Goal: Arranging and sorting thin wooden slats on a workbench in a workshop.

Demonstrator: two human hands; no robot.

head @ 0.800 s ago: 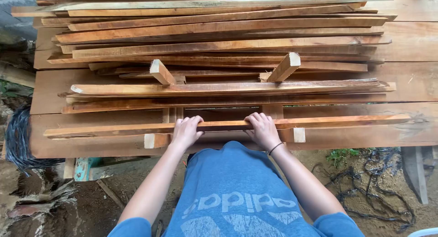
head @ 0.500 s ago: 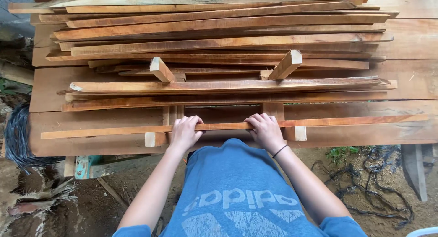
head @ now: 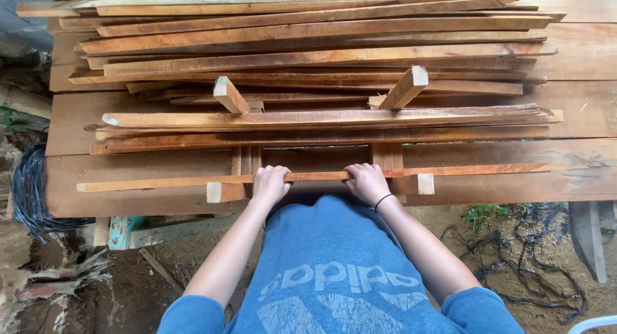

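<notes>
Both my hands grip 1 long thin wooden strip (head: 321, 176) at the near edge of the desk (head: 128, 193).

From the left: a dark coil of cable (head: 29, 193) hangs beside the desk; my left hand (head: 270, 185) has its fingers (head: 268, 173) curled over the strip, closed on it; my right hand (head: 366, 182), a black band at its wrist, holds the same strip just beside. The strip lies flat, crossing 2 short upright blocks, running left to right along the front plank. Behind it a stack of rough slats (head: 308, 38) fills the desk, with 2 short pieces (head: 230, 94) tilted up from the pile.
</notes>
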